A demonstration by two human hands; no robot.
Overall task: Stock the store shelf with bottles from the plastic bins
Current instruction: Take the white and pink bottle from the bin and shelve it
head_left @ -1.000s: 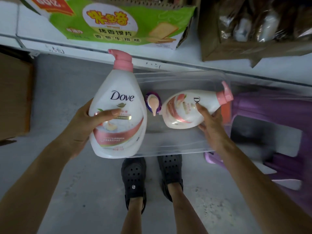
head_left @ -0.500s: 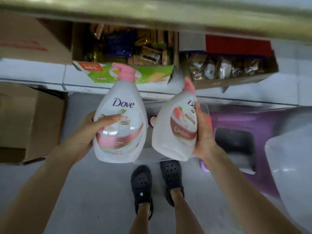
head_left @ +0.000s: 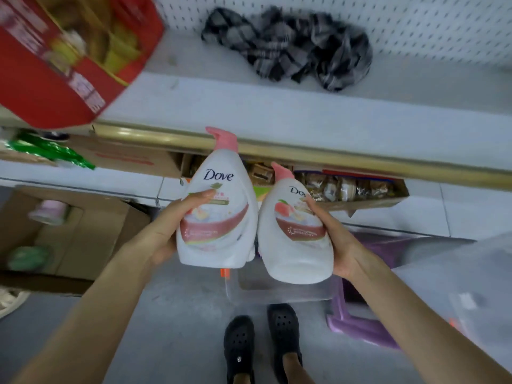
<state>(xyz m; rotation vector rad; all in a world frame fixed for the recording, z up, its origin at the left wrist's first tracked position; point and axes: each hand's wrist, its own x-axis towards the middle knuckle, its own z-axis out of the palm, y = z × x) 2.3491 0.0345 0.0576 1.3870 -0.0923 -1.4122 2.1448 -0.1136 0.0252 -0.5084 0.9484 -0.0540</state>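
**shelfnoob:** What step is this? Picking or placing?

**binrat:** I'd call it the carry, between the two. Going left to right: the left hand (head_left: 169,228) grips the left bottle (head_left: 221,217), thumb laid flat across the front label. The other fingers are wrapped round the back, so I can't tell how they sit. The right bottle (head_left: 291,245) is just beside it at 3 o'clock, maybe touching, hard to say. The right hand (head_left: 338,242) holds that one the same way, thumb on the label and the rest hidden behind. Both are upright-ish with the pink pumps pointing to 12.

**shelfnoob:** And the bin?

**binrat:** The clear plastic bin (head_left: 277,293) is at 6 o'clock under the bottles, so they're out of it and up in the air.

**shelfnoob:** Next move?

**binrat:** My guess is lift them over the gold front edge onto the shelf (head_left: 249,106) at 12 o'clock and stand them on their bases. There's bare white board between the red carton (head_left: 41,87) at 10 and the plaid cloth (head_left: 291,48) at 1, so aim there. The pumps make them top-heavy, so I'd set them down square.
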